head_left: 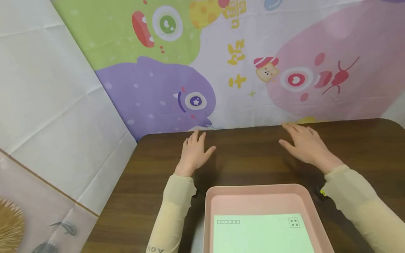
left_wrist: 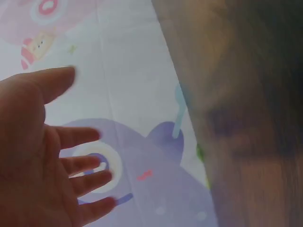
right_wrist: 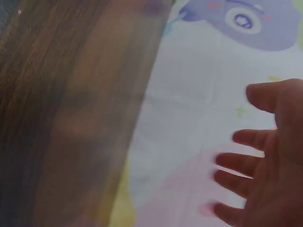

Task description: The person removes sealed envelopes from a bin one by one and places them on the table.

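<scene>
Over the far part of the dark wooden table, the left hand reaches forward with its fingers spread and nothing in it. The right hand does the same farther right, thumb apart from the fingers. Both wrist views show the left hand and the right hand with loose, spread fingers and bare palms. Between the forearms, nearer the body, stands a pink tray. In it lies a pale green envelope with a row of small boxes at its upper left and a stamp square at its upper right.
The brown table ends at a wall hanging printed with cartoon monsters. To the left hangs a plain white cloth. A patterned floor or sheet shows at the lower left. Light sleeves cover both forearms.
</scene>
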Tool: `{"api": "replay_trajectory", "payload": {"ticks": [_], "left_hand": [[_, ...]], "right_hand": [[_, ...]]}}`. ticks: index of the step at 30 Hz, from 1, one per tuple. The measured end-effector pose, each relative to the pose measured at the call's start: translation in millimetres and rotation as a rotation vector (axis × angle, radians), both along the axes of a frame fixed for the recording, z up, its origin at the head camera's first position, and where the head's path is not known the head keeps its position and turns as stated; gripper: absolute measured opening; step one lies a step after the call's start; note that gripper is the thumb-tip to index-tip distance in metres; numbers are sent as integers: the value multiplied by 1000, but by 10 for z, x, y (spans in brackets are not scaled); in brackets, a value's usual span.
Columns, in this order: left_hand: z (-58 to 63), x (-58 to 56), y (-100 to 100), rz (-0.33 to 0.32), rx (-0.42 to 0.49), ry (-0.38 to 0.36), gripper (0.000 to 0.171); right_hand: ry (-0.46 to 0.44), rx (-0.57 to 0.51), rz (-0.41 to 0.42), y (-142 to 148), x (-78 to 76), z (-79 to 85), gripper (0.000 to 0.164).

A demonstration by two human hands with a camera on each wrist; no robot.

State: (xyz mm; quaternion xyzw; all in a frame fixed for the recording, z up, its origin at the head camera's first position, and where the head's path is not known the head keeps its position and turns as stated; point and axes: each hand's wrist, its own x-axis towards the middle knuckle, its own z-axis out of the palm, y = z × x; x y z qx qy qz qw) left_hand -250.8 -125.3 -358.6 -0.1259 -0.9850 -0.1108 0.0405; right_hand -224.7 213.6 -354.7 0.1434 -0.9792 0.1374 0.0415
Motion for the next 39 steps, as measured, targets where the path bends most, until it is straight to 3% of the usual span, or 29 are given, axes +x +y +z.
{"api": "replay_trajectory", "payload": {"ticks": [5, 10, 17, 23, 29, 35, 39], "left_hand": [[19, 198, -130, -91, 77, -169, 52], [-3, 398, -240, -165, 191, -284, 43], [-144, 608, -310, -282, 289, -426, 38], [-273, 699, -320, -371, 297, -470, 26], [-348, 741, -311, -411, 302, -455, 21], [-406, 753, -322, -385, 365, -517, 23], [-459, 739, -333, -379, 395, -539, 26]], "right_hand": [[3, -27, 80, 50, 244, 60, 49], [144, -63, 202, 67, 445, 19, 7], [318, -67, 474, 8, 669, -240, 23], [395, -47, 613, -75, 849, -424, 16], [306, -16, 619, -105, 981, -514, 19], [103, 73, 575, -90, 1089, -557, 62], [-12, 104, 545, -75, 1127, -561, 80]]}}
